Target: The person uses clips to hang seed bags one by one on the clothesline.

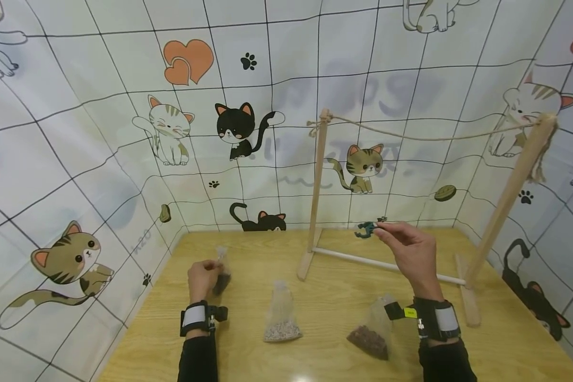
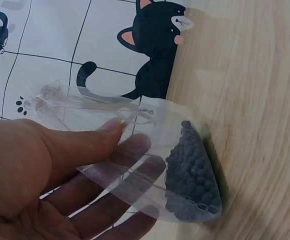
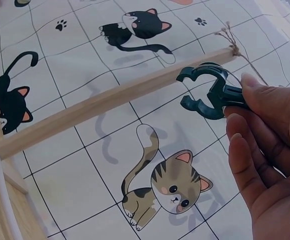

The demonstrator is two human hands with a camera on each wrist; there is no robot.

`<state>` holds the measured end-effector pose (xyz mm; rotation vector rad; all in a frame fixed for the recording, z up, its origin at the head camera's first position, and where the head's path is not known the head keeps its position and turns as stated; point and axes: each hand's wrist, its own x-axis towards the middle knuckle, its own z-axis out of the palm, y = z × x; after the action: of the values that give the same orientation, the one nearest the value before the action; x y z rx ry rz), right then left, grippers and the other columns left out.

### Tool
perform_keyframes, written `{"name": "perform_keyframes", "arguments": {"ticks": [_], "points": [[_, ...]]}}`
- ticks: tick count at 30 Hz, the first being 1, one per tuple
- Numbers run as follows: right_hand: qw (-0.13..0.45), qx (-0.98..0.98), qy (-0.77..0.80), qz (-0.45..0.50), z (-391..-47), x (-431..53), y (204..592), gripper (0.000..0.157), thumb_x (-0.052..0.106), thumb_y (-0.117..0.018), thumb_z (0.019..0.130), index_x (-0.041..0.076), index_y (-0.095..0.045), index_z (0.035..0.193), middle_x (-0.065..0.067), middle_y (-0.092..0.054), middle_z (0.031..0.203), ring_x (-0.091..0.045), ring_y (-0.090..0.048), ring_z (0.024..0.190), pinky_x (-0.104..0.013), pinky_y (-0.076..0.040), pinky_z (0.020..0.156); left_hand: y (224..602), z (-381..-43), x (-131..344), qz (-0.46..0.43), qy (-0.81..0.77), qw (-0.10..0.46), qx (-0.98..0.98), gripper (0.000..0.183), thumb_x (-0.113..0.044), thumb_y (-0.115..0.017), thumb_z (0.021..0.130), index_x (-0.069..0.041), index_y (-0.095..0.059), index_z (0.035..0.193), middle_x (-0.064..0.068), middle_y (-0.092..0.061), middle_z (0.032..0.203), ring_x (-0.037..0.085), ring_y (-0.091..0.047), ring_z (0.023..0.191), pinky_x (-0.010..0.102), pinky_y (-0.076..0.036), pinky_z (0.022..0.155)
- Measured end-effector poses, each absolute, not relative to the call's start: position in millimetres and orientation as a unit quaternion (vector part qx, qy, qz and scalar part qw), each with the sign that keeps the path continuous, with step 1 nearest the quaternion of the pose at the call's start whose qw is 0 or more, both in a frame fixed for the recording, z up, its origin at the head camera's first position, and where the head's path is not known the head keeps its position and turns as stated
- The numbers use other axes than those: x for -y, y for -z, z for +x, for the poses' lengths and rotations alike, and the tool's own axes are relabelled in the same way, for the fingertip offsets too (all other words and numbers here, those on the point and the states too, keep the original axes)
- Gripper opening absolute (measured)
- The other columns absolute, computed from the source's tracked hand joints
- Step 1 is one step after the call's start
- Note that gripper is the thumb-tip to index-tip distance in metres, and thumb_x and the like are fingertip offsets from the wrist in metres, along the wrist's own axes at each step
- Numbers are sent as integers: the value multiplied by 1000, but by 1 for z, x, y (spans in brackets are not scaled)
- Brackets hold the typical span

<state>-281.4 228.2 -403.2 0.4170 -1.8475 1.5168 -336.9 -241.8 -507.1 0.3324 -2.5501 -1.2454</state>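
Observation:
My left hand [image 1: 203, 277] pinches a clear mesh bag [image 2: 130, 112] between thumb and fingers at the table's left. Dark grey round beads [image 2: 192, 175] fill the bag's lower end, which is down at the wooden tabletop. My right hand [image 1: 413, 252] is raised before the wooden frame, its thumb and fingers pinching the handles of a dark green plastic clip [image 3: 217, 92]. The clip's curved jaws stand apart, pointing left with nothing between them. Behind the clip runs a rope [image 1: 410, 137], tied between the two posts of the wooden frame [image 1: 317, 185].
A bag of pale gravel [image 1: 281, 323] lies mid-table, and a bag of reddish-brown pieces [image 1: 372, 334] lies below my right wrist. A white rod [image 1: 358, 258] joins the frame's feet low down. Cat-print sheeting [image 1: 286, 95] walls the table's back and sides.

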Motion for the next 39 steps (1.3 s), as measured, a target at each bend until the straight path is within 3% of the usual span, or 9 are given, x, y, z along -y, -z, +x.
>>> {"name": "perform_keyframes", "arguments": {"ticks": [10,18,25,33,39], "points": [[362,721,-576,132,-275,-238,402,21,7,-77,84,-1,-76,103,-8,-74,96,-10,-69,79,-19,-56,72,505,-336,224,95,492,130,855,22,-21,-73,89,-3,-77,100,14,-72,100,28,-64,93,34,-53,72],[363,713,-585,129,-269,-238,393,21,4,-76,84,-4,-75,103,-10,-74,96,-10,-68,78,-19,-56,72,490,-339,202,57,515,154,841,20,-23,-73,89,-6,-79,97,11,-74,94,26,-67,90,39,-54,78],[369,735,-556,116,-257,-239,373,22,5,-75,85,-5,-75,105,-8,-74,97,-7,-68,79,-17,-55,72,470,-340,179,36,548,158,821,18,-22,-71,91,-9,-79,100,8,-75,93,26,-70,89,41,-55,81],[392,728,-539,161,-274,-257,347,21,4,-75,84,-3,-76,104,-7,-74,95,-9,-68,79,-17,-55,72,434,-348,152,-8,555,189,810,16,-22,-70,90,-10,-79,97,5,-75,89,24,-70,87,36,-54,76],[404,735,-518,169,-280,-260,321,20,6,-76,84,-2,-76,103,-1,-74,93,-8,-68,78,-16,-54,70,411,-353,130,-55,579,172,795,20,-30,-74,88,-12,-79,93,1,-75,87,16,-68,89,35,-56,77]]}}
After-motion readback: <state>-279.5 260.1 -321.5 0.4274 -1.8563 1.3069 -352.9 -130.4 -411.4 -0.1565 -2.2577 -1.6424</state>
